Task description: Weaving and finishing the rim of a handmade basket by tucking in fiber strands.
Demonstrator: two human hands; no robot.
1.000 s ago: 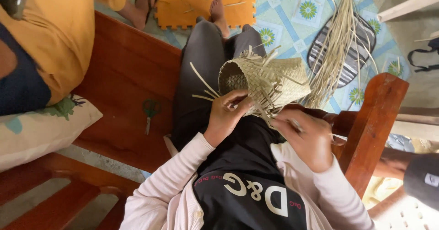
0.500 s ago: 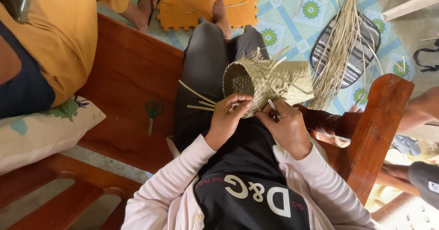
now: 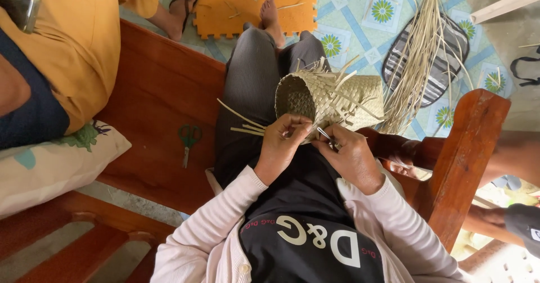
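Note:
A half-woven straw basket (image 3: 329, 98) lies on my lap, its open mouth turned to the left, loose strips sticking out along its rim. My left hand (image 3: 283, 142) pinches the basket's near edge and a few strips that trail off to the left. My right hand (image 3: 349, 156) is closed around a thin metal tool (image 3: 324, 133) whose tip touches the weave beside my left fingers.
I sit on a wooden bench (image 3: 160, 100) with green-handled scissors (image 3: 188, 139) beside my left leg. A person in yellow (image 3: 73, 41) sits at the left by a cushion (image 3: 50, 162). A bundle of straw strips (image 3: 419, 52) lies on a striped mat. The bench's armrest (image 3: 464, 151) rises at right.
My hands have drawn closer together at the basket's near edge. The basket has turned slightly, and my right hand has moved left toward the weave with the tool.

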